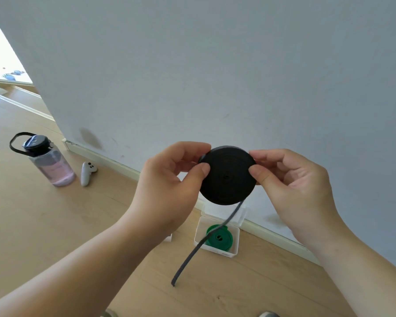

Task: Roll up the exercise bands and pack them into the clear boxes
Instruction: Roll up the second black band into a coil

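Black band [227, 176] mostly wound into a flat disc, held up in mid-air in front of the wall. Left hand [169, 179] pinches the disc's left edge between thumb and fingers; right hand [293, 179] pinches the right edge the same way. Loose tail [206, 239] hangs from the bottom of the coil, slanting down-left, its end low over the floor; contact unclear. Below the coil, open clear box [234, 252] sits on the floor just beside the baseboard, lid tipped up behind, green band [220, 237] rolled inside. Tail crosses in front of that box. Floor [55, 225] is light wood planks. Wall [215, 65] plain pale grey-white with a few scuffs low down. Far left on the floor: water bottle [48, 161] with pink liquid, standing upright, white controller [87, 172] lying near it.
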